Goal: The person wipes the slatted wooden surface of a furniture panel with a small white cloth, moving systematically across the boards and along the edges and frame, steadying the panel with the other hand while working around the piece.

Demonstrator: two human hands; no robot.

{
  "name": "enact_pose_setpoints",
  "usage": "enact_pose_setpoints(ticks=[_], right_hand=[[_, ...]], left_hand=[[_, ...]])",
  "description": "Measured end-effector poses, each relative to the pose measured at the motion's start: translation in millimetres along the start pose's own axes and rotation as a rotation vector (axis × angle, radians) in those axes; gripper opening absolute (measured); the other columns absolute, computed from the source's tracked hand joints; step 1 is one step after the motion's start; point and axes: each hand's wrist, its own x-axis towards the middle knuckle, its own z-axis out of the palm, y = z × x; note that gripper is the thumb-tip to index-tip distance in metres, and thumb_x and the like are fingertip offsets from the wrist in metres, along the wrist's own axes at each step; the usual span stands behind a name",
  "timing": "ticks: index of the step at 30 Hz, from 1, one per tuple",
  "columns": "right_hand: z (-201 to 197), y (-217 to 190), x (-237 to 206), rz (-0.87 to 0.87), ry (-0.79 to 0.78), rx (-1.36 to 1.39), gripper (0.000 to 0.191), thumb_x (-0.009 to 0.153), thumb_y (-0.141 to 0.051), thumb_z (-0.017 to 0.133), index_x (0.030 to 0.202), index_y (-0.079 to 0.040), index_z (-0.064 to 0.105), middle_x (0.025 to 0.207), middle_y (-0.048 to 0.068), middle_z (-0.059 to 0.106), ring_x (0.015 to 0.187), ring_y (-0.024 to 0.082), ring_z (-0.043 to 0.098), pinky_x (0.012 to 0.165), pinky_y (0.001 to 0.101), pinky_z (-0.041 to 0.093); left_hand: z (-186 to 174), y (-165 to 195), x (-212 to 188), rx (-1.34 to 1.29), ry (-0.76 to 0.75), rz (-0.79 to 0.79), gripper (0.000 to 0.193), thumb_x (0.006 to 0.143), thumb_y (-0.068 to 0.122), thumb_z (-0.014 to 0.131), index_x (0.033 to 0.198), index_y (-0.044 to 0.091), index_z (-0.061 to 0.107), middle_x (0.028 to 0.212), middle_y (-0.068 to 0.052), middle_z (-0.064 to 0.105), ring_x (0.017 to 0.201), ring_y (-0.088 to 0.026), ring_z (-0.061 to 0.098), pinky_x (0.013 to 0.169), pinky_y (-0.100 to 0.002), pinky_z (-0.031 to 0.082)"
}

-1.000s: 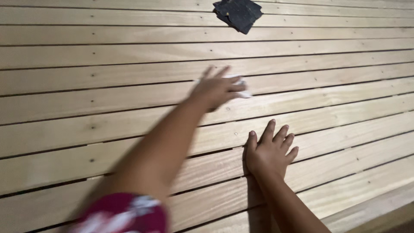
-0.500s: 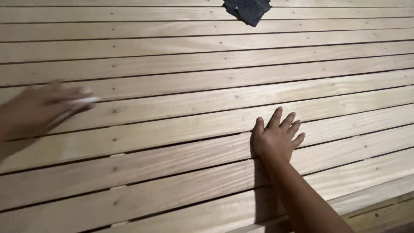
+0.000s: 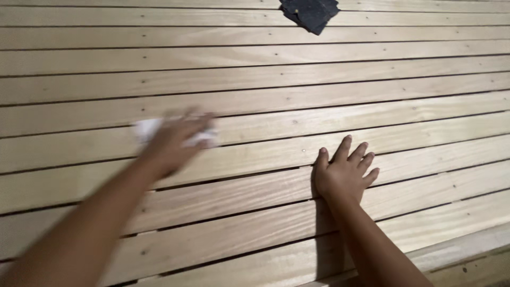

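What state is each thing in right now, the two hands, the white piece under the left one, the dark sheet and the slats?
left hand: motion-blurred, pressing on a white piece
white piece: crumpled, mostly covered by the left hand; kind cannot be told
right hand: flat on the wood, fingers spread, holding nothing
dark sheet: lying loose at the top edge, untouched
wooden slats: pale, bare, gaps between them

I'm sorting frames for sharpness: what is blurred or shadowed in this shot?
Head view: the left hand and the white pad under it are smeared by motion; the right hand, flat on the slats, is sharp and casts a dark shadow on its left; the dark sheet at top is crisp; no glare.
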Motion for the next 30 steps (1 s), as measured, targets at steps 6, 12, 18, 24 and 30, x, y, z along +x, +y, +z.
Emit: enact_pose_setpoints(ticks=[6,12,18,24,30], right_hand=[[-2.5,-3.1,-1.6,0.018,-0.003,-0.013,0.081,0.098,-0.059,0.036,0.163,-0.014,0.016,0.167,0.026,0.008,0.154,0.045,0.003,0.118,0.0652,0.000],[-3.0,-3.3,-2.7,0.020,-0.019,-0.019,0.082,0.098,-0.060,0.036,0.163,-0.014,0.015,0.167,0.026,0.007,0.154,0.044,0.003,0.119,0.0634,-0.001],[-2.8,-5.4,-1.2,0.021,-0.019,0.014,0.081,0.099,-0.059,0.035,0.163,-0.014,0.015,0.167,0.026,0.006,0.154,0.044,0.002,0.119,0.0631,-0.002],[-3.4,-4.4,-3.0,0.013,-0.023,0.017,0.082,0.099,-0.058,0.036,0.163,-0.012,0.015,0.167,0.027,0.007,0.154,0.046,0.001,0.119,0.0647,-0.002],[-2.0,-4.8,0.0,0.023,-0.027,-0.008,0.082,0.098,-0.059,0.035,0.163,-0.013,0.012,0.167,0.026,0.005,0.154,0.046,0.000,0.118,0.0645,-0.002]], left_hand=[[77.9,131.6,119.5,-0.085,-0.059,0.217,0.067,0.093,0.035,0.066,0.154,0.025,0.041,0.153,-0.002,0.051,0.151,-0.024,0.033,0.125,-0.049,0.017],[85.1,110.8,107.9,-0.167,0.002,0.114,0.043,0.095,0.032,0.066,0.138,0.028,0.065,0.156,-0.006,0.050,0.147,-0.032,0.037,0.122,-0.045,0.028],[-26.9,4.8,-22.9,-0.134,-0.047,-0.212,0.041,0.088,0.026,0.072,0.129,0.022,0.070,0.151,-0.003,0.057,0.141,-0.023,0.048,0.118,-0.040,0.037],[-100.1,-9.4,-72.1,0.300,-0.080,-0.412,0.044,0.090,0.037,0.071,0.131,0.023,0.073,0.147,-0.015,0.055,0.143,-0.034,0.042,0.114,-0.050,0.036],[-28.4,8.9,-25.2,0.178,0.295,-0.302,0.054,0.091,0.039,0.068,0.135,0.009,0.065,0.132,-0.016,0.067,0.118,-0.036,0.061,0.104,-0.051,0.046]])
